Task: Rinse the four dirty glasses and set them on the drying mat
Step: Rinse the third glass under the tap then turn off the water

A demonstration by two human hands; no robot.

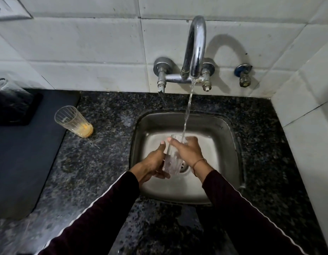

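Observation:
I hold a clear ribbed glass (171,161) upright over the steel sink (224,137), under the running water from the tap (195,52). My left hand (153,162) grips its lower part from the left. My right hand (189,150) wraps around its upper part near the rim. A dirty glass (74,122) with yellow residue at its bottom stands on the dark granite counter, left of the sink. Another clear glass (5,89) stands upside down on the dark drying mat (27,153) at the far left.
White tiled walls close in the back and right side. A small valve (243,74) sticks out of the wall right of the tap. The speckled counter (104,162) surrounds the sink. A drain (183,165) sits in the basin below the glass.

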